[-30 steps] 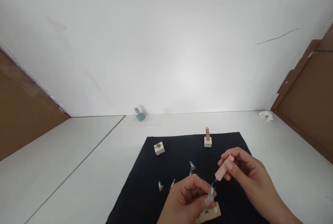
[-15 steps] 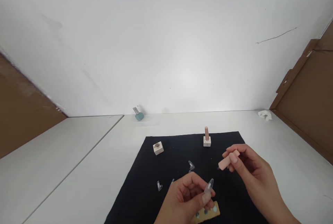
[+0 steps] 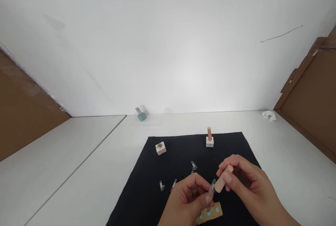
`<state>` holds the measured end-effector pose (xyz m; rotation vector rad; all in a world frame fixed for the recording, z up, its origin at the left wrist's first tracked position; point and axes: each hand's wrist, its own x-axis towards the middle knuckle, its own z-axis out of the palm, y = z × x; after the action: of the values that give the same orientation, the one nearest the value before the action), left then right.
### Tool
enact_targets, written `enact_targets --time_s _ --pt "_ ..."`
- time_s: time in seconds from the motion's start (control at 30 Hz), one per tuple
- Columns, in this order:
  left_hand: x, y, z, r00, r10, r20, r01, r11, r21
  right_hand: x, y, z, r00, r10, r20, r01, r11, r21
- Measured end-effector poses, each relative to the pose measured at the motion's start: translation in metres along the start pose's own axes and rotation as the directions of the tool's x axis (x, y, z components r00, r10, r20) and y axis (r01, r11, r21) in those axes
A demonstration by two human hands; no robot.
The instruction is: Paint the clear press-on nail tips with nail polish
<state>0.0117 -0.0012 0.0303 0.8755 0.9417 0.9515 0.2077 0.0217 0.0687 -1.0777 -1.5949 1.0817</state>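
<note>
Clear nail tip (image 3: 211, 187) against pink brush cap (image 3: 223, 179)

Brought back down and left: right hand (image 3: 243, 180) with pink cap (image 3: 222, 180), now touching clear nail tip (image 3: 211, 189).

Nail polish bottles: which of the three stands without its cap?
The white square bottle at the black mat's far-left corner; its neck is bare.

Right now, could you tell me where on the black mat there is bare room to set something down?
The black mat is bare along its back edge between the open bottle and the capped bottle, and at its near left corner. It is crowded around the clear nail tips, the left hand and the right hand.
</note>
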Motion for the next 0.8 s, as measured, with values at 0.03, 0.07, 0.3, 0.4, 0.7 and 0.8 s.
enact_targets --time_s 0.03,0.07,0.3,0.4,0.7,0.8 --pt "0.0 -0.001 -0.001 1.0 -0.002 0.008 0.002 1.0 0.02 0.001 0.001 0.0 1.0 0.012 -0.026 -0.012 1.0 -0.016" --pt "0.0 -0.001 -0.001 1.0 -0.003 0.008 0.003 0.999 0.037 0.002 0.002 0.0 0.997 0.022 -0.071 -0.024 0.999 -0.027" --pt "-0.001 -0.004 0.004 0.998 0.018 -0.058 -0.012 0.995 0.102 0.002 0.0 -0.004 0.999 -0.006 0.034 0.007 0.999 -0.053" --pt "-0.002 -0.004 0.006 0.998 0.01 -0.062 -0.003 0.994 0.114 0.004 0.0 -0.005 1.0 0.015 -0.003 -0.015 0.994 -0.105" --pt "-0.003 0.0 0.01 0.995 0.007 -0.096 0.005 0.991 0.131 0.005 0.0 -0.009 0.995 0.064 0.078 -0.055 0.992 -0.113" --pt "-0.004 0.001 0.01 0.994 0.006 -0.112 0.01 0.991 0.137 0.008 0.005 -0.013 0.986 0.064 -0.155 -0.086 0.987 -0.137"
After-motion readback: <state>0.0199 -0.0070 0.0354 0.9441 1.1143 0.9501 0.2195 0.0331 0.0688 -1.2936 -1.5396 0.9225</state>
